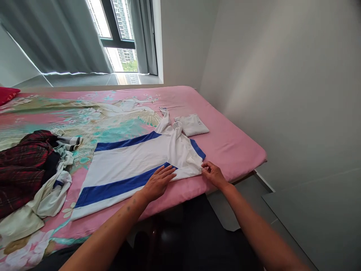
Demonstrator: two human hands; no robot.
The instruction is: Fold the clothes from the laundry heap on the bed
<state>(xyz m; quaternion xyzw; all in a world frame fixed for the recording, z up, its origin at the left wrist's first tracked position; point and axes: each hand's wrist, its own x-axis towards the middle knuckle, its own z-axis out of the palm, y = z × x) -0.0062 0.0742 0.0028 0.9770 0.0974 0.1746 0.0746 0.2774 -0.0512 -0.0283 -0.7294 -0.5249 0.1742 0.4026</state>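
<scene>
A white shirt with blue stripes (132, 159) lies spread on the bed, its hem toward the left and its bunched sleeve and collar end toward the right. My left hand (160, 181) rests flat on the shirt's near edge, over a blue stripe, with fingers stretched out. At the shirt's right corner, my right hand (213, 174) pinches the white cloth of the sleeve between thumb and fingers. Just beyond the bunched end sits a folded white garment (194, 125) with a small dark print.
The bed (231, 139) has a pink floral sheet. A heap of clothes, with a red plaid garment (25, 165) on top, lies at the left. A red pillow (8, 95) shows at the far left. Walls and a curtained window stand beyond the bed.
</scene>
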